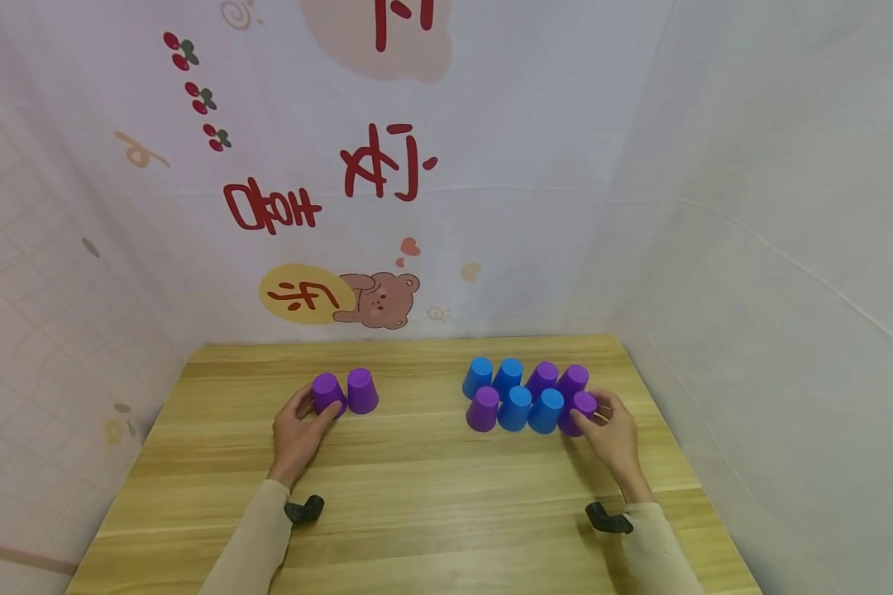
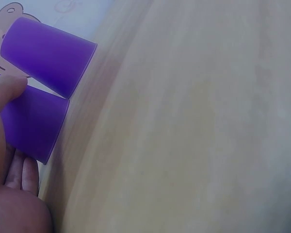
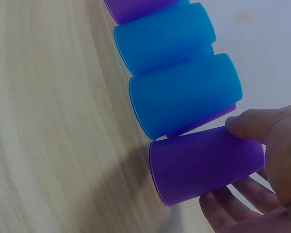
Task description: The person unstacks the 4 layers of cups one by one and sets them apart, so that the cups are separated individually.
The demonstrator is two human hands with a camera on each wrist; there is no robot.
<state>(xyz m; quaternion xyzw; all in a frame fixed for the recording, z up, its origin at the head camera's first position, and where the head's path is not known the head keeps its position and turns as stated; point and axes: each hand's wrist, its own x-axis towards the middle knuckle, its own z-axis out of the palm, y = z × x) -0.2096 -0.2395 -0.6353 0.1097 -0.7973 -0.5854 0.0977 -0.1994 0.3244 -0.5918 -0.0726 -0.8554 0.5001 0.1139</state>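
My left hand [image 1: 298, 431] grips a purple cup [image 1: 329, 395], thumb on one side and fingers on the other. Close to its right stands a second purple cup [image 1: 362, 392], also upside down. Over on the right, my right hand [image 1: 613, 434] holds another purple cup [image 3: 203, 165] at the right end of the front row. Beside that cup in the front row are a blue cup [image 1: 546, 411], another blue cup [image 1: 516, 408] and a purple cup [image 1: 483, 409]. All of these cups are inverted, their wide rims toward the tabletop.
Behind the front row stand two blue cups [image 1: 479, 378] and two purple cups [image 1: 542, 379], partly hidden. The wooden table [image 1: 432, 504] meets a printed cloth backdrop [image 1: 521, 273] at its far edge. Pale cloth [image 1: 774, 314] hangs along the right side.
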